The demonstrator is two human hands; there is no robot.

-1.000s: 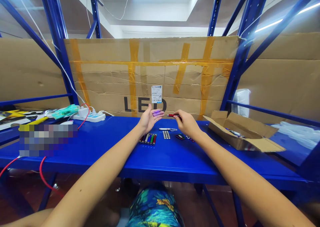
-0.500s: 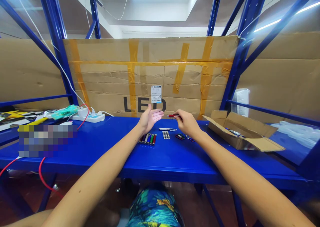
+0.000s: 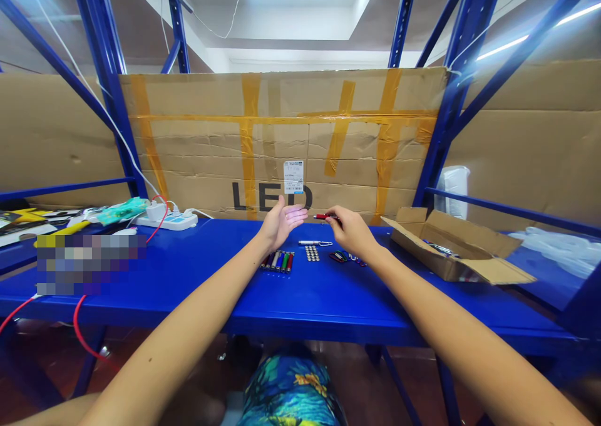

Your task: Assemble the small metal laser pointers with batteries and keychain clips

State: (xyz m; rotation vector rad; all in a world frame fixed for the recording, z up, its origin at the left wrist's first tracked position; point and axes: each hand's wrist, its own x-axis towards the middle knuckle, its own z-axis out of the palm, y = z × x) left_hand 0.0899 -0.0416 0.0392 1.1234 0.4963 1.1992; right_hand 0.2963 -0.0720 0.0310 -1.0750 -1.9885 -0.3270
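Above glossy blue tabletop point(image 3: 357, 297) — right hand point(image 3: 350, 227) pinches slim red cylinder point(image 3: 321, 217); left hand point(image 3: 279, 224) spread.

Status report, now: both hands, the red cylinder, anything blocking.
Left hand open, holding nothing. Right hand gripping red cylinder. Its tip toward left hand, not touching. Nothing visible between them.

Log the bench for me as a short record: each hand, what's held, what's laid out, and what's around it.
Left hand: open, palm bare, nothing held
Right hand: pinching a red tube
Tube end: pointing toward the left hand, apart from it
Row on table: coloured tubes, side by side
Middle: small round silver pieces in a grid; silver tube with a hook, just beyond
Near right wrist: coloured clips
Right side: open cardboard box
Left side: white power strip
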